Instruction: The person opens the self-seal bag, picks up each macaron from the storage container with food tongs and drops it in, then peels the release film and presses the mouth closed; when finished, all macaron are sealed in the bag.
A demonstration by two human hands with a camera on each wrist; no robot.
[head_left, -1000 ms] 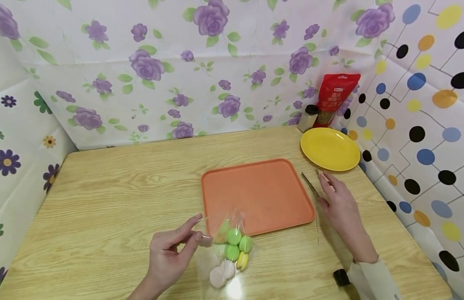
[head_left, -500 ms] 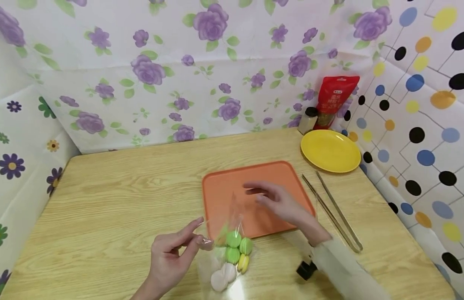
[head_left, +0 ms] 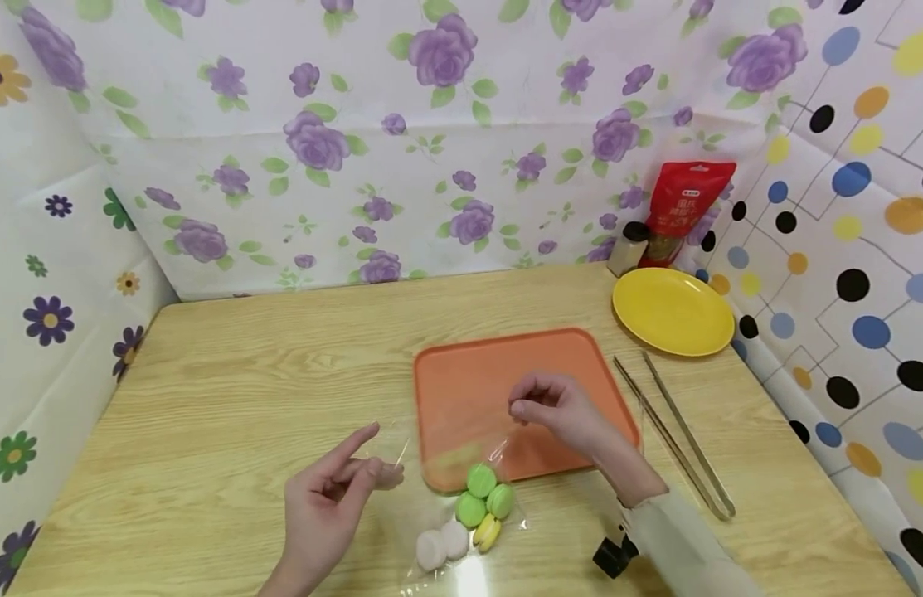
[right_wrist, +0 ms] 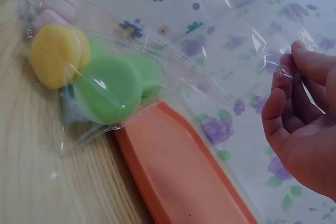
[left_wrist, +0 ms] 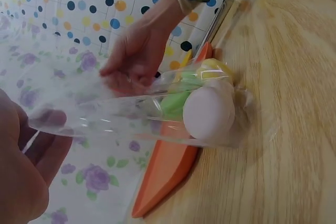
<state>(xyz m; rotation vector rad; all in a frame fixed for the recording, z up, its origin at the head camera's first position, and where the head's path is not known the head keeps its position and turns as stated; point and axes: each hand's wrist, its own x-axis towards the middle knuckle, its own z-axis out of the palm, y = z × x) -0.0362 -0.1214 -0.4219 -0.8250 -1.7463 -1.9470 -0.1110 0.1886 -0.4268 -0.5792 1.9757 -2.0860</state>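
A clear plastic bag (right_wrist: pixel 181 72) stands mouth-up between the hands, over the table and the tray's near edge. Inside it sit several macarons: green ones (head_left: pixel 481 481), a yellow one (head_left: pixel 487 532) and pale pink ones (head_left: pixel 431 550). My left hand (head_left: pixel 330 497) pinches the bag's left edge between thumb and fingers. On the opposite side, my right hand (head_left: pixel 554 406) pinches the bag's upper film with thumb and forefinger, above the tray. In the right wrist view the film stretches from the macarons up to those right fingertips.
Behind the bag lies an orange tray (head_left: pixel 461 373). Metal tongs (head_left: pixel 688 439) rest right of it. A yellow plate (head_left: pixel 673 311) stands at the back right, before a black-capped jar (head_left: pixel 629 250) and a red pouch (head_left: pixel 685 203). Patterned walls close off the table's back and sides.
My right hand has let go of the tongs, leaving them on the table, and moved left over the tray to pinch the bag. My left hand keeps its hold on the bag.
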